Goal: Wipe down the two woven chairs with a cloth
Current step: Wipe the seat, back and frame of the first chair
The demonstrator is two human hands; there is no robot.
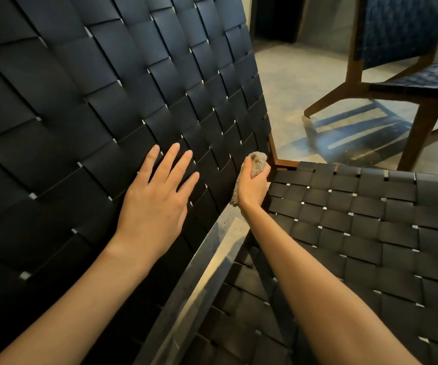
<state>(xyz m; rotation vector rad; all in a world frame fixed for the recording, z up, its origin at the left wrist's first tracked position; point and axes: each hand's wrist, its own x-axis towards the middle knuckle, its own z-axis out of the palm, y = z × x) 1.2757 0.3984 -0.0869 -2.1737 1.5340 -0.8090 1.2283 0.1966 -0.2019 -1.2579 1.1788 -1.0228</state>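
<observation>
Grey concrete floor (286, 83) (glossy in patches), dark opening (276, 19) beyond.

From where I stand, the near chair's back (107, 88) and seat (357, 219) are woven from broad black straps, smooth with a dull, leathery sheen. The cloth (257, 160) is beige, fluffy terry. The frame corner (283, 162) is brown satin wood. The far chair (397, 30) has blue webbing on similar wood, and the grey floor (291, 83) is glossy enough to mirror it
</observation>
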